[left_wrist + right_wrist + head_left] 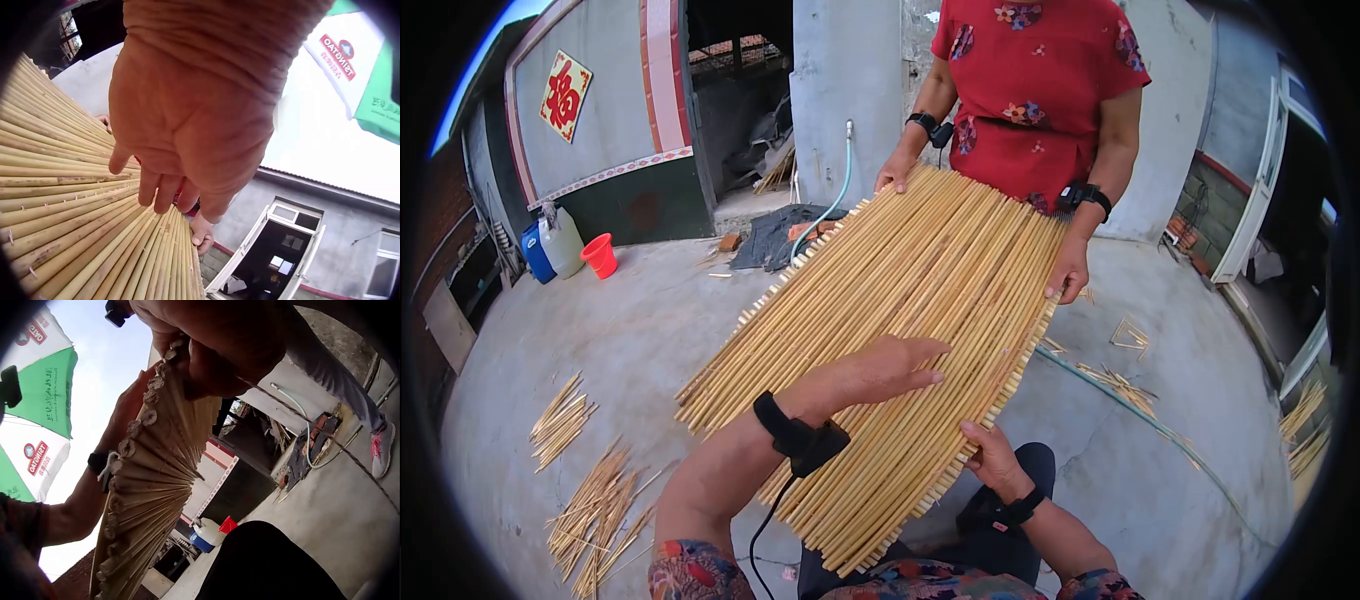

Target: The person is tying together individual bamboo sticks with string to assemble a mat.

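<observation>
A wide mat of pale yellow stalks (880, 300) laid side by side slants between two people in the head view. My left hand (880, 370) is over its middle with fingers extended; in the left wrist view the palm and straight fingers of my left hand (187, 125) are at the stalks (69, 206). At the near right edge my right hand (995, 462) grips the mat, thumb on top. The right wrist view has my right hand (219, 356) curled round the edge beside the cut stalk ends (127, 448). The other person's hands (1068, 270) hold the far end.
Loose stalks (600, 520) lie on the concrete floor at the left, more (1120, 385) at the right. A green hose (1100, 385) crosses the floor. A red bucket (600, 257) and jugs (560, 240) stand by the wall. The other person, in a red top (1040, 100), stands opposite.
</observation>
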`<state>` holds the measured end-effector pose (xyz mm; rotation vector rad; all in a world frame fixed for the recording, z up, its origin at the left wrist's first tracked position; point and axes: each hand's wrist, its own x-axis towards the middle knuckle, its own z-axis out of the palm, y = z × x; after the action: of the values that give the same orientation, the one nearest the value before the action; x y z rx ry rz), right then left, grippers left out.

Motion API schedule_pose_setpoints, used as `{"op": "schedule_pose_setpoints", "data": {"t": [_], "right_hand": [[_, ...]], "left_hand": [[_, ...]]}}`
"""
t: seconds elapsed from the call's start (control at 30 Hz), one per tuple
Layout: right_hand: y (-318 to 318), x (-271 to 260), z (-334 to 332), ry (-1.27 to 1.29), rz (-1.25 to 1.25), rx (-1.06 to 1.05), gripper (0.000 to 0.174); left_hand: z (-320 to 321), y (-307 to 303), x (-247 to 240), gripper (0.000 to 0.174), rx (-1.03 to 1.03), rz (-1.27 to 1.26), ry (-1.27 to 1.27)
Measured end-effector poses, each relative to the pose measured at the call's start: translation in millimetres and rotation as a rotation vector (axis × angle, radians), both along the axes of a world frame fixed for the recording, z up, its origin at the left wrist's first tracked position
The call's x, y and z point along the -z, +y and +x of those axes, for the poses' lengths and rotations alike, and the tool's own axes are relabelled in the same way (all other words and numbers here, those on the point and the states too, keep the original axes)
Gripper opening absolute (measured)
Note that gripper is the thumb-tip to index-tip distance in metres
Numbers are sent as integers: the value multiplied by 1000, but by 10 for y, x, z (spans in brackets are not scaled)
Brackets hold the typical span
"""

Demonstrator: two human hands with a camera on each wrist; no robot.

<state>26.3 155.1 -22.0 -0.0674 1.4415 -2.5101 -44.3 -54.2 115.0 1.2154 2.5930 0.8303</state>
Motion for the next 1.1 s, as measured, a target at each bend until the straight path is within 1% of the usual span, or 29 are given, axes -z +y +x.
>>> {"op": "schedule_pose_setpoints", "data": {"t": [0.07,0.13,0.2,0.23,0.3,0.33,0.4,0.43,0.47,0.53,0.57,0.6,0.67,0.7,0.77,0.83,0.87,0.93,0.97,1.03,1.1], "right_hand": [[-3,-56,47,32,5,-5,30],[-15,-60,57,52,2,-10,31],[-25,-85,39,75,8,-10,31],[-76,-43,-3,73,14,-30,31],[-195,-75,-15,56,7,-42,31],[-287,-115,-12,74,2,-30,31],[-463,-199,-16,98,-18,-32,32],[-502,-225,13,115,-35,1,31],[-510,-251,44,129,-47,40,32],[-480,-317,103,108,-28,49,33],[-452,-375,133,119,19,20,34],[-431,-430,156,135,67,-16,35],[-354,-467,227,101,66,-43,38],[-314,-443,221,117,100,-85,37],[-255,-427,181,129,134,-136,37],[-124,-351,205,260,259,-254,39],[-37,-347,242,253,256,-260,39],[169,-384,277,376,297,-275,39],[281,-352,254,381,298,-283,39],[533,-226,192,303,392,-323,36],[771,-93,209,265,312,-257,32]], "left_hand": [[227,44,296,43,140,-98,434],[461,-44,344,45,32,85,99],[957,-47,399,57,-26,-169,486],[1227,-6,498,57,-15,-177,480],[1662,52,665,71,-91,-258,449],[1759,65,708,71,-89,-272,435],[1863,86,775,82,-290,-430,554],[1863,118,865,83,-397,-408,594],[1833,150,925,83,-395,-412,591],[1771,251,935,87,-590,-476,750],[1755,352,817,74,-627,-374,694],[1691,419,754,74,-632,-378,680],[1554,528,755,60,-765,-484,880],[1518,582,826,52,-793,-410,789],[1562,554,852,52,-777,-415,799],[1644,474,804,52,-759,-437,795],[1673,424,725,51,-742,-434,786],[1678,373,604,50,-738,-422,790],[1683,333,566,50,-729,-436,803],[1704,248,498,48,-719,-439,834],[1725,179,375,48,-704,-446,827]]}}
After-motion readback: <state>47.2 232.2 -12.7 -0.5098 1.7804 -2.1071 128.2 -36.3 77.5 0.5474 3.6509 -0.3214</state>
